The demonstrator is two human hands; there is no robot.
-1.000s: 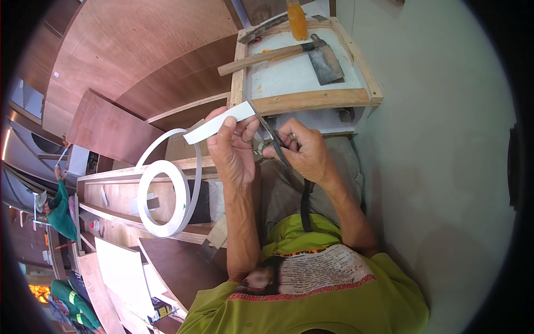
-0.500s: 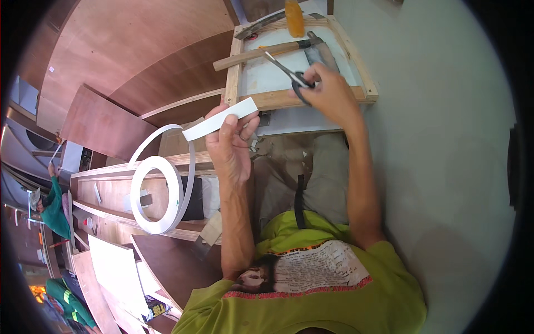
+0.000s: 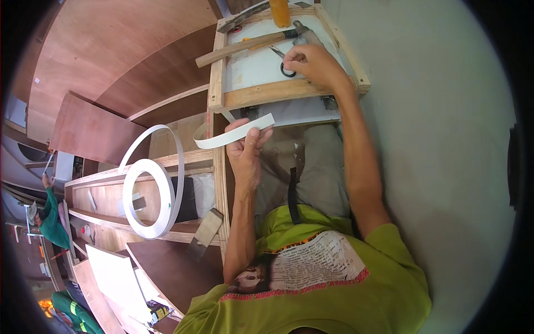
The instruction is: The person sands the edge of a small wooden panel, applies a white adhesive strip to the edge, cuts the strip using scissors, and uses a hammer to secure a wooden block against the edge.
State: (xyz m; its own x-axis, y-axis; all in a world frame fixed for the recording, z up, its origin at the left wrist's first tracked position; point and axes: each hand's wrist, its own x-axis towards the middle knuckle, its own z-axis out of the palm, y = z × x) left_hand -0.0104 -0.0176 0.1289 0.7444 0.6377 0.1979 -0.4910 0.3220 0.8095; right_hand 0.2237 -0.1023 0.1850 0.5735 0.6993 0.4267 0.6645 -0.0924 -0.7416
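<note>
"Where's the white strip (image 3: 228, 138)?"
"Centre frame. I see the left hand (image 3: 245, 161) pinching it, thumb over fingers, presumably against its curl."
"Right hand (image 3: 314, 64)?"
"Upper centre, at the scissors (image 3: 277, 52); I can't tell whether it grips them."

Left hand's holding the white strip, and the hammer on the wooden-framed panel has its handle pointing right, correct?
Not quite: the hammer on the wooden-framed panel has its handle pointing left, as the head view shows. The left hand is indeed holding the white strip.
</note>
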